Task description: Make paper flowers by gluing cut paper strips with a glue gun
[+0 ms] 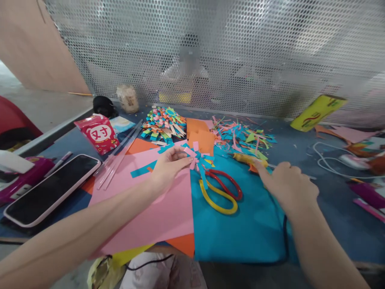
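Note:
Pinched in the fingers of my left hand (173,162) is a paper flower (197,156) made of pink and blue strips. My right hand (290,186) is closed round a yellow-orange glue gun (248,159), its tip pointing left towards the flower but apart from it. A clear stick juts out behind that hand, and a black cord (285,233) hangs below. Between my hands lie scissors (236,192) with one red and one yellow handle, their blades mostly hidden. Beneath are a pink sheet (150,212) and a blue sheet (240,237), with cut blue strips (142,170) near my left wrist.
At the back stand a heap of folded paper strips (164,124) and a pile of thin scraps (240,134). Clear glue sticks (118,160), a red packet (100,134) and a phone (54,190) lie left. A yellow tube (317,113) leans near the perforated metal screen (240,52).

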`<act>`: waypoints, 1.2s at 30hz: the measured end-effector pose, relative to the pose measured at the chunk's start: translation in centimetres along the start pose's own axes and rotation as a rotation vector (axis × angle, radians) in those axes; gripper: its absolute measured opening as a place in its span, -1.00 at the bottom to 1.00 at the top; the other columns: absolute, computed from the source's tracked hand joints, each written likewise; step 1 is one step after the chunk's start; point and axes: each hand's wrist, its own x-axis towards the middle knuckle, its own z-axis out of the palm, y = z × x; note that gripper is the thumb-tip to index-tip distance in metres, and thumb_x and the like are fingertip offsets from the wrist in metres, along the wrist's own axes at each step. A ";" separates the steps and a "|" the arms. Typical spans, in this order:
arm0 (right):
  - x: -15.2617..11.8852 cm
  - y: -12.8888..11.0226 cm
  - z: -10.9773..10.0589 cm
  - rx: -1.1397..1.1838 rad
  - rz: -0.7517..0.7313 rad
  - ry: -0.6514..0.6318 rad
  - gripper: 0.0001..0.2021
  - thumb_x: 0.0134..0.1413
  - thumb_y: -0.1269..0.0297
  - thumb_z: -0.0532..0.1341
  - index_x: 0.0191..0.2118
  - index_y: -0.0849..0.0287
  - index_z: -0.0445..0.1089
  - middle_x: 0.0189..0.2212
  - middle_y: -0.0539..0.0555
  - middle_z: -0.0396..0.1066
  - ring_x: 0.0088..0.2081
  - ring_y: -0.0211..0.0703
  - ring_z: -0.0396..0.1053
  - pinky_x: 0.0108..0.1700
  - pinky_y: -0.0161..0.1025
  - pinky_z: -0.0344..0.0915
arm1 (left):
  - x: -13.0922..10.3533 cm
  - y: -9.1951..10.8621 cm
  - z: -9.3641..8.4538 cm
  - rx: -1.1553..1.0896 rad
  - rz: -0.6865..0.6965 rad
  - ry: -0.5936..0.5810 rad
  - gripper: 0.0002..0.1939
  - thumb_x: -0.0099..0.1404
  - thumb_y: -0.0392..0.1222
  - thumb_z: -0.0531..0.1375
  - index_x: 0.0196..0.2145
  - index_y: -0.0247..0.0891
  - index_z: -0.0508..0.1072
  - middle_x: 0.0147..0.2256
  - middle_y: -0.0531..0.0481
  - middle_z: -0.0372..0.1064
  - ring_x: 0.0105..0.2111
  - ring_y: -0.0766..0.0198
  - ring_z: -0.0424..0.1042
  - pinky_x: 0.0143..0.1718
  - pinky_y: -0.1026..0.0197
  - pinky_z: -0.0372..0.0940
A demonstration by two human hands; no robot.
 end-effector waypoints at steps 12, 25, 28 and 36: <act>1.1 -0.4 -1.0 0.104 0.030 -0.278 -0.61 -0.01 -0.13 0.06 -0.46 0.13 0.31 -0.46 0.28 0.41 -0.35 0.26 0.44 -0.40 0.02 0.29 | 0.0 -0.3 -0.3 0.068 0.016 -0.012 -0.72 -0.11 -0.34 0.38 -0.45 -0.30 0.35 -0.55 0.12 0.41 -0.52 0.38 0.43 -0.33 0.25 0.30; -3.3 -1.8 0.8 0.472 -0.613 0.535 -0.71 0.00 0.15 0.26 -0.19 0.06 0.18 -0.29 0.17 0.40 -0.22 0.05 0.44 -0.32 -0.10 0.43 | 0.0 -0.6 -0.2 0.111 0.000 -0.082 -0.81 -0.02 -0.35 0.28 -0.46 -0.28 0.30 -0.64 0.09 0.40 -0.60 0.37 0.39 -0.42 0.29 0.26; -3.2 -1.8 0.9 0.453 -0.649 0.539 -0.72 0.02 0.17 0.25 -0.18 0.06 0.18 -0.22 0.21 0.40 -0.18 0.07 0.44 -0.36 -0.11 0.44 | -0.1 -0.7 -0.1 0.082 -0.035 -0.048 -0.78 -0.04 -0.37 0.28 -0.44 -0.29 0.29 -0.59 0.08 0.41 -0.58 0.38 0.40 -0.42 0.29 0.26; -3.0 -1.6 1.0 0.472 -0.805 0.490 -0.67 0.03 0.26 0.26 -0.08 0.12 0.21 -0.27 0.22 0.42 -0.13 0.13 0.44 -0.27 -0.08 0.45 | 0.2 -1.1 -0.2 0.025 -0.033 -0.080 -0.77 -0.04 -0.39 0.29 -0.43 -0.29 0.31 -0.63 0.10 0.39 -0.60 0.37 0.39 -0.41 0.27 0.28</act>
